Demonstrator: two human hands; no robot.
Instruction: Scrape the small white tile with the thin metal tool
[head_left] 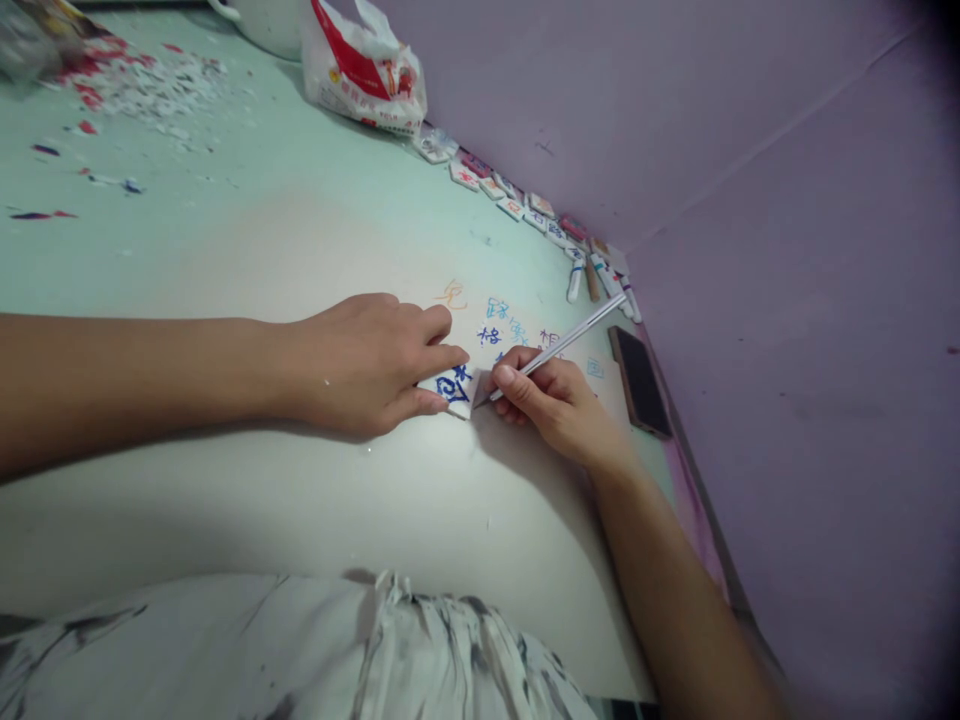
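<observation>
Held in my right hand [551, 400] is a slim silver craft knife [562, 343], gripped like a pen. Its pointed blade meets the right edge of a small flat white block [463, 408]. Blue strokes of a written character cover the block's top. My left hand [382, 365] pins it to the table from the left, with the thumb on the near side and the index finger along the far side; these fingers hide part of it. Colored handwritten characters [491, 308] mark the tabletop just beyond both hands.
Several small lettered blocks [512, 208] line the purple wall, with markers [576, 280] at their right end. A phone [639, 380] lies near the right edge. White and red scraps [154, 90] are heaped at the far left, beside a plastic bag [367, 80].
</observation>
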